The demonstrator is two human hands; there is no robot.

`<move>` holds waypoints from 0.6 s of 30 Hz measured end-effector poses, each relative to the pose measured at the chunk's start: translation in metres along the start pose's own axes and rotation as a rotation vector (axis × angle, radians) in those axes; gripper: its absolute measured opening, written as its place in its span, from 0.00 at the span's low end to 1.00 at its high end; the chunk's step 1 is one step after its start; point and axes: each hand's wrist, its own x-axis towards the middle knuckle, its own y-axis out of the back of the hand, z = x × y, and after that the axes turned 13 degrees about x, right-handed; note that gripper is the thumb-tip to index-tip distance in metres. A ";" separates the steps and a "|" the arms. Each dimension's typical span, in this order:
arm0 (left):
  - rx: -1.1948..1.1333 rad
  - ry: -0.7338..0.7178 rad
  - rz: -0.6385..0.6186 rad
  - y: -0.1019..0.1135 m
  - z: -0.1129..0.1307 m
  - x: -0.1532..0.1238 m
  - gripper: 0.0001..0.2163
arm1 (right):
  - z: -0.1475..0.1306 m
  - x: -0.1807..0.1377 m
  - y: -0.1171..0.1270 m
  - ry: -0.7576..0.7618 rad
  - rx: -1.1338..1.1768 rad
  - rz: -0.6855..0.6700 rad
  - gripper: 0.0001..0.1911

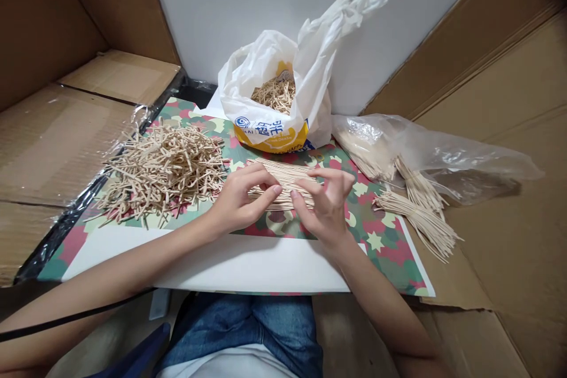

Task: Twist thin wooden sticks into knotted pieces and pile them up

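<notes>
Both hands are partly open over a flat row of thin reed-like sticks (283, 170): the left hand (245, 195) and the right hand (325, 201) rest thumb and fingers on it, curled but not closed around it. The row lies near the middle of the camouflage-patterned sheet (405, 274), its sticks running roughly parallel to the near edge.

Each stick looks very light, dry and slightly springy, probably easy to snap if bent sharply. Loose ones would likely roll or splay, so the row is best gathered from both ends with light pressure and taken around its middle.

Beyond the left hand, a tangled stick heap (163, 171) spreads toward the sheet's left edge. At the far edge stands a white printed plastic bag (316, 121) with more sticks inside. By the right edge, a stick bundle (419, 221) overhangs, beside a clear plastic bag (469, 156).
</notes>
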 end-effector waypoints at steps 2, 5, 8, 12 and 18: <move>-0.020 0.013 0.023 0.001 0.001 0.000 0.08 | 0.002 0.002 0.005 -0.160 0.211 0.018 0.06; -0.055 0.008 0.025 0.003 0.002 0.001 0.08 | 0.005 0.006 0.010 -0.476 0.626 -0.264 0.10; -0.072 -0.023 0.011 0.003 0.004 -0.001 0.07 | 0.007 0.008 0.010 -0.611 0.838 -0.547 0.16; -0.098 -0.073 -0.031 0.002 0.005 -0.004 0.06 | 0.007 0.008 0.009 -0.557 0.910 -0.633 0.15; -0.164 -0.083 -0.167 0.006 0.003 -0.010 0.06 | 0.004 0.005 0.010 -0.546 0.997 -0.723 0.14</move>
